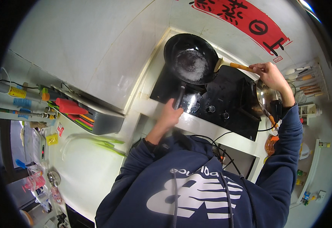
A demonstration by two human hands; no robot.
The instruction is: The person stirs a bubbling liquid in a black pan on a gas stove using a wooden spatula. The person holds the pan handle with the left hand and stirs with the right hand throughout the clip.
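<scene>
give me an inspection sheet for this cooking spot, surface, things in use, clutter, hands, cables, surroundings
Surface: black hob, wet-looking around the knobs.
Things in use: dark wok at the hob's back left, pale bubbly film inside; wooden-handled utensil, its head at the wok's right rim, contact unclear.
Clutter: shiny metal pot on the right; grey knife rack on the left.
Left hand: grip closed around the wok's handle.
Right hand: grip closed on the utensil's handle.
Cables: dark cords near the hob's front right corner.
Surroundings: pale walls, red sign behind the hob.
</scene>
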